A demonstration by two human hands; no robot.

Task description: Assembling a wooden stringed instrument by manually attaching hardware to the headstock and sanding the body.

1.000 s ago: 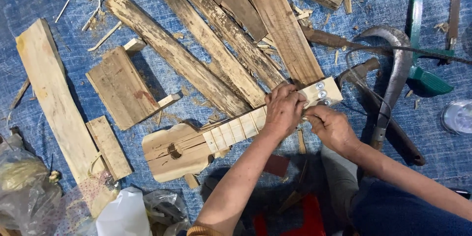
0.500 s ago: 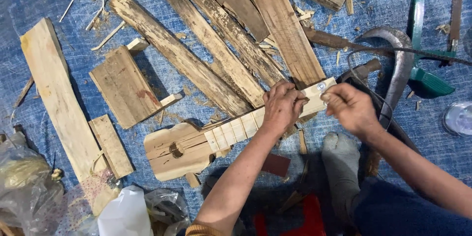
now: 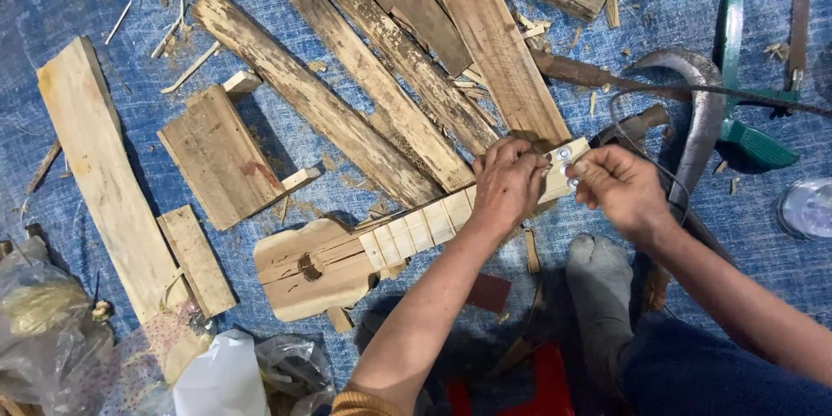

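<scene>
1. At the centre of the frame lies a small wooden guitar-shaped piece [image 3: 347, 256], its rounded body towards the lower left and its neck running up and right to a pale headstock [image 3: 562, 165] at centre right. It rests on a blue woven mat [image 3: 78, 0].

2. The left hand [image 3: 507, 184] is closed over the upper neck just below the headstock, fingers wrapped across the wood, pressing it down.

3. The right hand [image 3: 617, 186] sits at the end of the headstock with its fingertips pinched narrowly together at the small round metal fittings [image 3: 563, 154]; whether it holds a loose part between them cannot be told.

4. Judged from its look, the piece is light, stiff and dry, made of thin raw timber. The neck is slender and crossed by fret lines, so it is probably the weakest span. The body, with a dark hole near its middle, looks the sturdier place to take hold.

5. The surface looks unfinished and rough, so slipping is unlikely, though splinters are.

6. Across the upper half of the frame lie weathered planks [image 3: 347, 95]; a curved sickle blade [image 3: 693, 121] lies at the upper right, and a socked foot [image 3: 598, 273] rests below the right hand.
</scene>
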